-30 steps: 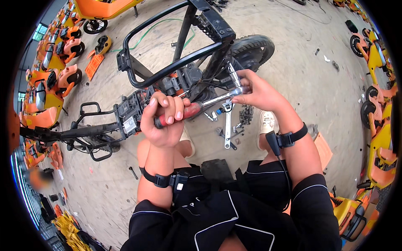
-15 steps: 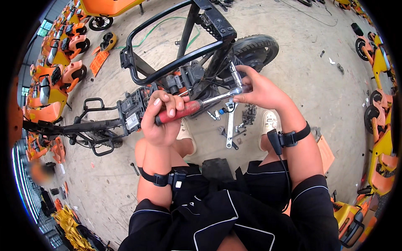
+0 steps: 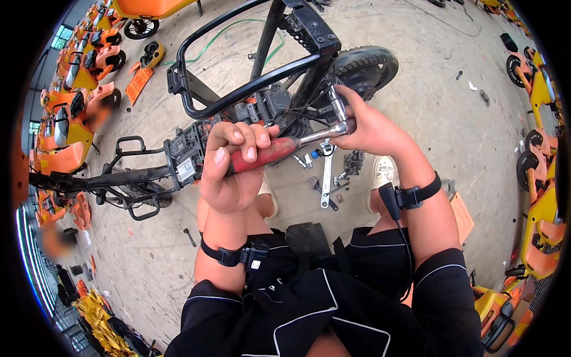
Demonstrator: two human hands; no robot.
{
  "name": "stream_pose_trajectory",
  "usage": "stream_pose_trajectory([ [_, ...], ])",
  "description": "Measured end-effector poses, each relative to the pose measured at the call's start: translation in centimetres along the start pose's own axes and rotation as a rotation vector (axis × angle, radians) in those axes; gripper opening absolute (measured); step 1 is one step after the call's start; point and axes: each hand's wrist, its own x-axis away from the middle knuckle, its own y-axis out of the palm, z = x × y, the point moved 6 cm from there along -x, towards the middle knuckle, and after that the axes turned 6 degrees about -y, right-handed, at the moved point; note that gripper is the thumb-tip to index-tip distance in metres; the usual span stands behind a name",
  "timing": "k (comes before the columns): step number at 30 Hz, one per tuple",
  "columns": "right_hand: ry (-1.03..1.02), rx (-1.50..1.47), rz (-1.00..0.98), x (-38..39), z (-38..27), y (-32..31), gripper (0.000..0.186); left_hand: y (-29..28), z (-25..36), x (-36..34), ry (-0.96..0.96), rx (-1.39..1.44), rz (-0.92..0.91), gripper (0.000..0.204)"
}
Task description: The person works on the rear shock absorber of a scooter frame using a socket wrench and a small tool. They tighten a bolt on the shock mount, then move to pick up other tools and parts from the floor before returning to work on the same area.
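Observation:
My left hand (image 3: pixel 233 169) is closed loosely round the red handle (image 3: pixel 270 153) of a ratchet wrench, held level above my lap. My right hand (image 3: pixel 364 126) grips the chrome head (image 3: pixel 341 128) of the wrench, with thumb and finger about the chrome socket extension (image 3: pixel 336 104) that points up toward the black two-wheeler frame (image 3: pixel 300 80), near its rear wheel (image 3: pixel 376 65). Whether the socket's tip touches the frame I cannot tell. Below my hands an adjustable wrench (image 3: pixel 326 175) lies on the floor among sockets (image 3: pixel 307 160) and small dark parts (image 3: pixel 355 163).
The stripped frame's front section (image 3: pixel 104 177) stretches left. Rows of orange-and-yellow scooters (image 3: pixel 68 149) line the left, with more on the right (image 3: pixel 538 250). An orange panel (image 3: pixel 138 83), a green strap (image 3: pixel 193 58) and scattered hardware lie on the floor (image 3: pixel 452 119). My knees and shoes surround the tools below.
The wrench has shifted a little up and to the right with my hands. My left hand's fingers have moved on the red handle, and my right hand has edged upward along the extension.

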Motion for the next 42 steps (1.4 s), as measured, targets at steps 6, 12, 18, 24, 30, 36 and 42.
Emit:
stream_pose_trajectory([
  [6,-0.027,0.093,0.008,0.1,-0.6,0.0,0.100,-1.1,0.0,0.5,-0.016,0.001,0.040,0.016],
  [12,-0.067,-0.288,-0.008,-0.5,2.9,0.2,0.086,-1.5,-0.1,0.7,0.005,-0.087,0.053,0.017],
  [18,0.223,-0.885,0.119,-2.6,4.2,1.7,0.060,1.9,0.5,-1.9,0.148,-0.261,-0.030,0.018],
  [24,0.276,-0.901,0.171,-2.4,4.8,1.9,0.033,2.7,0.6,-2.5,0.240,-0.283,-0.035,0.015],
  [30,0.238,-0.944,0.244,-2.3,4.8,3.0,0.015,2.4,1.3,-3.2,0.189,-0.296,-0.034,0.016],
  [36,0.206,-0.986,0.218,-2.5,5.1,2.6,0.017,3.4,1.0,-3.5,0.181,-0.351,-0.039,0.016],
  [42,0.196,-1.014,0.190,-2.7,5.3,2.2,0.017,4.5,0.6,-3.8,0.171,-0.396,-0.040,0.015],
])
